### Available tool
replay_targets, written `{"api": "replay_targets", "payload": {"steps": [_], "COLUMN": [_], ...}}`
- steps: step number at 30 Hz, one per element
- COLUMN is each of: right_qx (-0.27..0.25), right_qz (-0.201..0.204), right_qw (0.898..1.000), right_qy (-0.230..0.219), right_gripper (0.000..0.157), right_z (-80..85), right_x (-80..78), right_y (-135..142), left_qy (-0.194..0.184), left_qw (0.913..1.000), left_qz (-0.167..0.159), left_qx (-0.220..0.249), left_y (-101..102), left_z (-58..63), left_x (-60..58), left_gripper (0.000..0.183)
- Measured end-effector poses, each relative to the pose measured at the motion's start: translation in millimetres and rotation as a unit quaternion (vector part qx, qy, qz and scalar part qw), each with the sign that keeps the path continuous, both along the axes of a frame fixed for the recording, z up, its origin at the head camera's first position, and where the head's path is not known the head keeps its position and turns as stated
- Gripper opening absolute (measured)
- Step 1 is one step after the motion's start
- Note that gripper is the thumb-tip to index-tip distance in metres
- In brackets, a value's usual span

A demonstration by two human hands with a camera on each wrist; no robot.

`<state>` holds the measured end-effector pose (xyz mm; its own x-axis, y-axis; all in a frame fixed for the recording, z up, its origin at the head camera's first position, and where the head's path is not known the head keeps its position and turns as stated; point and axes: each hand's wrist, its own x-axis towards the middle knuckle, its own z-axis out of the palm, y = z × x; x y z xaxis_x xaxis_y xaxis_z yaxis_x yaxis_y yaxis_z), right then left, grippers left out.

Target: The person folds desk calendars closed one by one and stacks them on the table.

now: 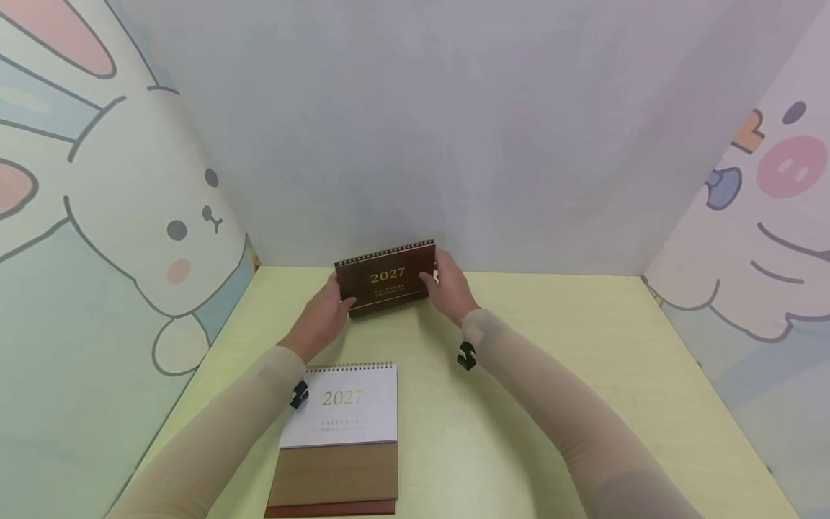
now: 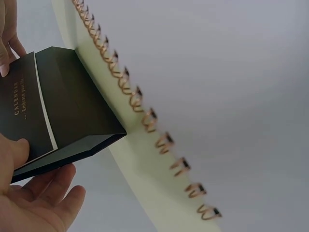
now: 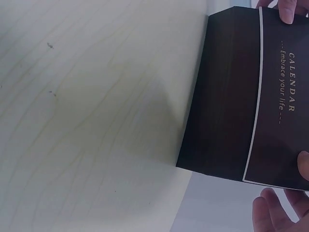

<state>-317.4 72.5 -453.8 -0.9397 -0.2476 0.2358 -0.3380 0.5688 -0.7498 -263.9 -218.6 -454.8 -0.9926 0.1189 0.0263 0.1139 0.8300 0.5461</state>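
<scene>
A dark brown 2027 desk calendar (image 1: pixel 387 277) with a spiral binding along its top is near the back edge of the table, tilted a little, its right end higher. My left hand (image 1: pixel 322 317) grips its left end, thumb on the front cover and fingers behind. The right hand (image 1: pixel 449 287) holds the other end in the same way. In the left wrist view the brown calendar (image 2: pixel 63 101) shows its folded stand base from the side. The right wrist view shows its lower front (image 3: pixel 222 96) and the lettering.
A white-covered 2027 calendar (image 1: pixel 350 411) with a tan and reddish base lies flat on the pale yellow table (image 1: pixel 583 346), partly under my left forearm. A grey wall (image 1: pixel 454 144) rises behind the table, with cartoon-printed walls (image 1: pixel 143 187) at both sides.
</scene>
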Motion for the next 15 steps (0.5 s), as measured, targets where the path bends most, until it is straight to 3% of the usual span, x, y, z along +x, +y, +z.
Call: {"api": "replay_targets", "payload": {"steps": [15], "right_qx": [0.019], "right_qz": [-0.004], "right_qw": [1.000], "right_qy": [0.008], "right_gripper": [0.061], "right_z": [2.0], "right_x": [0.9], "right_y": [2.4], "left_qy": [-0.009], "left_qw": [0.9998], "left_qz": [0.007], "left_qx": [0.018], "left_y": [3.8], "left_z": [0.0], "left_x": [-1.4], "left_gripper": [0.075]}}
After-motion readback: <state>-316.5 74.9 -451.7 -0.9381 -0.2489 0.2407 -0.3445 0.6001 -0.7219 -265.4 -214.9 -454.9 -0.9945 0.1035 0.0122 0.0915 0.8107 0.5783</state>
